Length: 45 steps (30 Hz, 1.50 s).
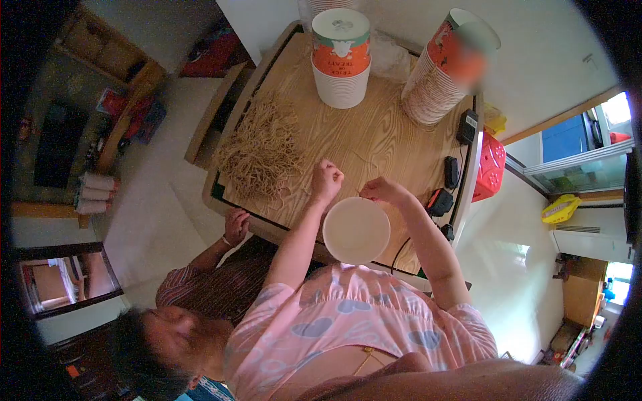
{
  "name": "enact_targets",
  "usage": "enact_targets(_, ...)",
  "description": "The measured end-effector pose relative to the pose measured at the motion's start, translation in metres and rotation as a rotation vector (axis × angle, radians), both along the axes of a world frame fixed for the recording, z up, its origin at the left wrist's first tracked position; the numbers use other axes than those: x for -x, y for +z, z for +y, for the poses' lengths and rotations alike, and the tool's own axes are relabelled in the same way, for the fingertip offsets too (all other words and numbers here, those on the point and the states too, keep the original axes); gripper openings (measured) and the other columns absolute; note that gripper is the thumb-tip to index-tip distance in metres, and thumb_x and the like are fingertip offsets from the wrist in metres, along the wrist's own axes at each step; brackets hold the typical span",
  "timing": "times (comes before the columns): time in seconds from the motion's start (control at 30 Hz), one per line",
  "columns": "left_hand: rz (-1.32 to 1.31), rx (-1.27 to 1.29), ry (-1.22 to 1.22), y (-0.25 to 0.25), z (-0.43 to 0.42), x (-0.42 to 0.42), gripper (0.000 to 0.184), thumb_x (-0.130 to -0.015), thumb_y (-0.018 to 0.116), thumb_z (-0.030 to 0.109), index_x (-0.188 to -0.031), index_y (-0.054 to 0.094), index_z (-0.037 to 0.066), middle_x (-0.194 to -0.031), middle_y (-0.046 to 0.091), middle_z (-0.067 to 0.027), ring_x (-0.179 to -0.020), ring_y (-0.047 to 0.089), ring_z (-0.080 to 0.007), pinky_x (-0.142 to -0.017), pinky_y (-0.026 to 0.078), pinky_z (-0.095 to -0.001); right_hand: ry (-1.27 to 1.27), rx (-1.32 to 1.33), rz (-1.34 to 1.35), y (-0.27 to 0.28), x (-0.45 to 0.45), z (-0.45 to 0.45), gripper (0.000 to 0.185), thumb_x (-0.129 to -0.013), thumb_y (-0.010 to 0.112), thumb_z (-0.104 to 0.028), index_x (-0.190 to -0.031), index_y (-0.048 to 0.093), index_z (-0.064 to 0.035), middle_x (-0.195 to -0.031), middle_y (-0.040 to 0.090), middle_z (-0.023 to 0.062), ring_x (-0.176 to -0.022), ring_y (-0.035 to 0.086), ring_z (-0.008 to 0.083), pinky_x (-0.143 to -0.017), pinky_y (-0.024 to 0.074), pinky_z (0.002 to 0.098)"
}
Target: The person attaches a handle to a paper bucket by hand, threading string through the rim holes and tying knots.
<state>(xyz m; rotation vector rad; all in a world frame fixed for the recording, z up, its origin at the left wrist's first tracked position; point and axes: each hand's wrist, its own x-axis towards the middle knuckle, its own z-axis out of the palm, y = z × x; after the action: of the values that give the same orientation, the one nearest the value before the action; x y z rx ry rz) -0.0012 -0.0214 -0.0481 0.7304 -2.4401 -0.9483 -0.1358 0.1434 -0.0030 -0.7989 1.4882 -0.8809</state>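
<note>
A white paper bucket (356, 230) is between my forearms at the table's near edge, its round opening facing up at me. My left hand (327, 180) is just beyond its rim on the left, fingers closed in a pinch; whatever they hold is too small to make out. Also closed, my right hand (384, 190) has its fingertips at the rim's far right side, and what is pinched there I cannot make out. Left of my left hand lies a tangled heap of tan paper-like strands (261, 150). A thin loose strand (364, 160) lies on the table beyond my hands.
Two stacks of printed paper buckets, one upright (341, 63) and one leaning (435, 77), stand at the table's (334, 134) far side. Black adapters (467, 127) and cables line the right edge. Another person's hand (237, 226) rests at the left edge. A red plastic stool (490, 167) is at right.
</note>
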Motion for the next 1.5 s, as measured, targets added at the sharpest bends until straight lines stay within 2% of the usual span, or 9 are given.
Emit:
enact_targets(0.2, -0.124, -0.049, 0.012, 0.003, 0.006, 0.001, 0.008, -0.065, 0.068, 0.010, -0.072, 0.066, 0.007, -0.090, 0.058, -0.0112, -0.090, 0.054, -0.0286, -0.078, 0.045, -0.0395, -0.043, -0.169, -0.031, -0.002, -0.005, 0.002, 0.017, -0.084, 0.061, -0.019, -0.089, 0.065, -0.0028, -0.078, 0.063, -0.0006, -0.073, 0.056, 0.0072, -0.063, 0.0446, 0.0221)
enact_targets(0.33, -0.018, 0.050, -0.084, 0.003, -0.003, -0.010, 0.031, -0.069, 0.069, 0.013, -0.098, 0.065, 0.006, -0.100, 0.061, -0.0139, -0.097, 0.056, -0.0293, -0.085, 0.044, -0.0387, -0.447, 0.201, 0.148, 0.021, -0.001, 0.013, 0.021, -0.081, 0.064, -0.017, -0.096, 0.064, -0.0033, -0.086, 0.064, 0.0044, -0.080, 0.059, 0.0175, -0.076, 0.0481, 0.0297)
enact_targets(0.4, 0.006, -0.244, -0.063, 0.068, -0.004, -0.017, 0.041, -0.076, 0.068, 0.016, -0.113, 0.057, 0.003, -0.109, 0.060, -0.0157, -0.104, 0.055, -0.0297, -0.091, 0.042, -0.0374, -0.674, 0.324, 0.592, 0.154, -0.013, 0.026, 0.035, -0.074, 0.071, -0.011, -0.105, 0.058, -0.0024, -0.102, 0.060, 0.0071, -0.096, 0.055, 0.0193, -0.085, 0.0446, 0.0322)
enact_targets(0.47, 0.174, -0.172, -0.007, 0.133, -0.008, -0.025, 0.037, -0.081, 0.064, 0.018, -0.113, 0.057, 0.001, -0.114, 0.058, -0.0153, -0.107, 0.054, -0.0278, -0.091, 0.041, -0.0362, -0.776, 0.668, 1.127, 0.234, -0.006, 0.053, 0.063, -0.071, 0.072, -0.013, -0.126, 0.043, -0.0057, -0.124, 0.053, 0.0078, -0.112, 0.050, 0.0179, -0.096, 0.0380, 0.0319)
enact_targets(0.57, 0.581, -0.053, 0.060, 0.259, 0.005, -0.050, 0.027, -0.085, 0.059, 0.010, -0.110, 0.057, 0.000, -0.113, 0.058, -0.0137, -0.105, 0.055, -0.0227, -0.089, 0.042, -0.0310, -0.768, 1.396, 1.192, 0.319, -0.018, 0.073, 0.065, -0.075, 0.068, -0.013, -0.131, 0.036, -0.0049, -0.130, 0.046, 0.0128, -0.118, 0.045, 0.0228, -0.102, 0.0330, 0.0352)
enact_targets(0.7, 1.161, 0.266, -0.185, 0.339, 0.020, -0.097, 0.027, -0.084, 0.058, 0.012, -0.109, 0.057, 0.001, -0.110, 0.059, -0.0135, -0.101, 0.055, -0.0223, -0.087, 0.043, -0.0311, -0.558, 1.629, 1.259, 0.368, -0.028, 0.080, 0.060, -0.077, 0.065, -0.014, -0.130, 0.038, -0.0047, -0.128, 0.047, 0.0126, -0.116, 0.045, 0.0229, -0.100, 0.0337, 0.0350)
enact_targets(0.83, 1.326, 0.420, -0.499, 0.360, 0.056, -0.127, 0.027, -0.084, 0.058, 0.014, -0.108, 0.058, 0.002, -0.107, 0.059, -0.0132, -0.098, 0.056, -0.0219, -0.084, 0.043, -0.0311, -0.493, 1.745, 1.223, 0.366, -0.035, 0.086, 0.055, -0.079, 0.062, -0.015, -0.128, 0.040, -0.0044, -0.126, 0.048, 0.0125, -0.115, 0.046, 0.0229, -0.099, 0.0344, 0.0349)
enact_targets(1.2, 1.021, 0.451, -0.665, 0.346, 0.129, -0.165, 0.027, -0.082, 0.057, 0.018, -0.105, 0.060, 0.007, -0.099, 0.061, -0.0126, -0.087, 0.058, -0.0208, -0.076, 0.045, -0.0313, -0.647, 1.715, 0.867, 0.323, -0.041, 0.071, 0.043, -0.084, 0.055, -0.018, -0.124, 0.045, -0.0038, -0.121, 0.051, 0.0121, -0.110, 0.048, 0.0229, -0.095, 0.0362, 0.0344)
enact_targets(1.5, 0.387, 0.188, -0.955, 0.301, 0.108, -0.159, 0.027, -0.080, 0.057, 0.022, -0.103, 0.062, 0.010, -0.092, 0.062, -0.0120, -0.078, 0.059, -0.0199, -0.070, 0.046, -0.0315, -1.029, 0.745, 0.544, 0.090, -0.132, 0.071, 0.036, -0.088, 0.049, -0.020, -0.120, 0.049, -0.0033, -0.116, 0.053, 0.0117, -0.106, 0.050, 0.0229, -0.093, 0.0377, 0.0341)
